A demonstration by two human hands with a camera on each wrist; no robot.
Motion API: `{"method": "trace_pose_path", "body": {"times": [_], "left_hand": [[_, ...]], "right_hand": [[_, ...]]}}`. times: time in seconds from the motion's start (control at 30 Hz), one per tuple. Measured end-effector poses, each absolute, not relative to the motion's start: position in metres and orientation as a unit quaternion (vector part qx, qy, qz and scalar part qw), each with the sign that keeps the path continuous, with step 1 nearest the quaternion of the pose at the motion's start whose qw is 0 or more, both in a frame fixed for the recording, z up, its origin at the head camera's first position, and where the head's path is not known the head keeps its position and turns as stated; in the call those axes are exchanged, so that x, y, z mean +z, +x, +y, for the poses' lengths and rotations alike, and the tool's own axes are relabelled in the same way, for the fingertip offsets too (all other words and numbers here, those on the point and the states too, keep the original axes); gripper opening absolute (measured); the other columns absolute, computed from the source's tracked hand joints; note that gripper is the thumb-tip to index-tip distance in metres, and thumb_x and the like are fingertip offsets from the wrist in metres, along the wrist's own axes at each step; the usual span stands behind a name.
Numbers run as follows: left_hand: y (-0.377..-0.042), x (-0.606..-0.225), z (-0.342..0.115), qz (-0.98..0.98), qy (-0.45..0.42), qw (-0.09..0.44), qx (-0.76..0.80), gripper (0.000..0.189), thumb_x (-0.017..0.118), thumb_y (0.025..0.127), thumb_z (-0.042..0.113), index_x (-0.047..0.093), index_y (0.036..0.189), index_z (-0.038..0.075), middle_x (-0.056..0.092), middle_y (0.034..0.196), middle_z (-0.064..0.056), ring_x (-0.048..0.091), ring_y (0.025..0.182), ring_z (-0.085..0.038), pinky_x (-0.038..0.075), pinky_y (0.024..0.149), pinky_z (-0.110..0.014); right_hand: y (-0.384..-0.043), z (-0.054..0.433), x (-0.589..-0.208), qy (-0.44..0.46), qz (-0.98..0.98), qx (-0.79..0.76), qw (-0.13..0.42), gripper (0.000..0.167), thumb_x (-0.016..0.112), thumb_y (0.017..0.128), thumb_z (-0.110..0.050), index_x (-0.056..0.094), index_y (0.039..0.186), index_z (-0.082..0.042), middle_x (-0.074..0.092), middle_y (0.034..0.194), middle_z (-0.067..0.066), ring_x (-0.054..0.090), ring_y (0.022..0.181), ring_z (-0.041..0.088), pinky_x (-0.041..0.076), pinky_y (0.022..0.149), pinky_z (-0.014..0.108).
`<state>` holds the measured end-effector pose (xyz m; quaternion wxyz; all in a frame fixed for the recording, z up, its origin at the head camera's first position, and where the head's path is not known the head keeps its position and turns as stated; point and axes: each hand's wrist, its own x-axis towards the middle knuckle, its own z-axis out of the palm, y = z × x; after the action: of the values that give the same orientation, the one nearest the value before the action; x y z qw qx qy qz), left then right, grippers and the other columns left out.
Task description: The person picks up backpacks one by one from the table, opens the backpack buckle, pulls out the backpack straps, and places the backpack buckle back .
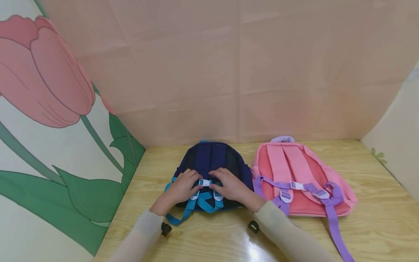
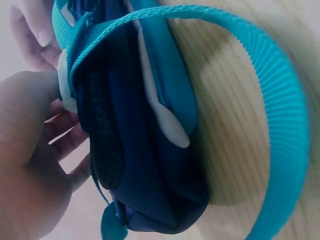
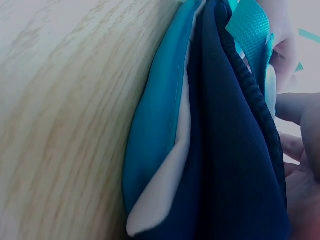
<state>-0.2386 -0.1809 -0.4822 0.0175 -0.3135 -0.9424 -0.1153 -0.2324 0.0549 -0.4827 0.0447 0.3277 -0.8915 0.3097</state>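
Note:
A navy backpack (image 1: 209, 160) with teal straps lies back panel up on the table. A white buckle (image 1: 205, 182) sits on its chest strap, the two halves appearing joined. My left hand (image 1: 184, 185) is at the buckle's left side and my right hand (image 1: 230, 184) at its right. On each hand the thumb is below the strap and the fingers above, spread apart. In the left wrist view the thumb reaches a white plastic piece (image 2: 65, 85); whether it presses there is unclear. A loose teal strap (image 2: 285, 110) loops out over the table. The right fingertips are partly hidden behind the bag.
A pink backpack (image 1: 314, 171) with purple straps lies just right of the navy one, a purple strap end (image 1: 337, 233) trailing toward the front edge. The wooden table (image 1: 209, 236) meets a pinkish-brown cloth (image 1: 229, 72) behind. A tulip-painted wall (image 1: 42, 80) stands left.

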Motion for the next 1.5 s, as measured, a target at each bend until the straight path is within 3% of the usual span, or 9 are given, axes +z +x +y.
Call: {"method": "trace_pose_path", "body": {"times": [0.47, 0.73, 1.5], "left_hand": [[-0.236, -0.484, -0.184, -0.934, -0.310, 0.032, -0.174, 0.022, 0.065, 0.101, 0.027, 0.069, 0.118, 0.013, 0.064, 0.113, 0.000, 0.054, 0.103, -0.018, 0.045, 0.089, -0.041], [-0.234, -0.484, -0.184, -0.932, -0.305, 0.036, -0.192, 0.022, 0.065, 0.100, 0.025, 0.069, 0.117, 0.011, 0.065, 0.113, -0.001, 0.055, 0.103, -0.019, 0.044, 0.090, -0.042], [-0.237, -0.487, -0.186, -0.933, -0.303, 0.021, -0.191, 0.025, 0.066, 0.100, 0.028, 0.070, 0.119, 0.013, 0.067, 0.113, 0.000, 0.056, 0.103, -0.019, 0.043, 0.092, -0.043]], "right_hand": [[-0.235, 0.039, -0.486, 0.304, -0.900, 0.312, 0.024, 0.034, 0.076, 0.093, -0.022, 0.069, 0.120, -0.004, 0.066, 0.112, 0.009, 0.059, 0.105, 0.025, 0.051, 0.095, 0.041], [-0.235, 0.035, -0.487, 0.295, -0.898, 0.324, 0.035, 0.022, 0.076, 0.091, -0.017, 0.069, 0.109, -0.006, 0.066, 0.102, 0.007, 0.058, 0.095, 0.021, 0.052, 0.086, 0.039], [-0.240, 0.033, -0.498, 0.283, -0.903, 0.319, 0.053, 0.019, 0.077, 0.086, -0.016, 0.069, 0.101, -0.008, 0.063, 0.091, 0.002, 0.055, 0.084, 0.016, 0.051, 0.076, 0.033]]}}
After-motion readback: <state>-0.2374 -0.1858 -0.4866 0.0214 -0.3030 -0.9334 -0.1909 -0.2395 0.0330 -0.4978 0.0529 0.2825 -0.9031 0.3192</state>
